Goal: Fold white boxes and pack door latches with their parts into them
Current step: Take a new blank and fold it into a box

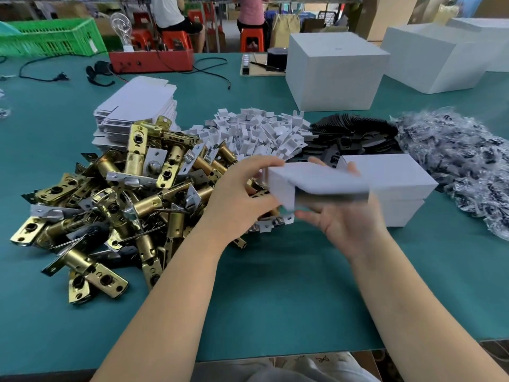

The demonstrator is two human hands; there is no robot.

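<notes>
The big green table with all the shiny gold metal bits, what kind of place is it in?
Probably a factory packing workshop. The table holds a heap of brass-coloured metal door latches and a stack of flat white cardboard box blanks.

left hand [242, 197]: bare, no glove, ring or watch | right hand [349, 224]: bare, no glove | forearms: bare up to the frame edge, sleeves out of view | lap at 6 o'clock: light grey crumpled fabric [289, 368] with a small dark bow-like mark
</notes>
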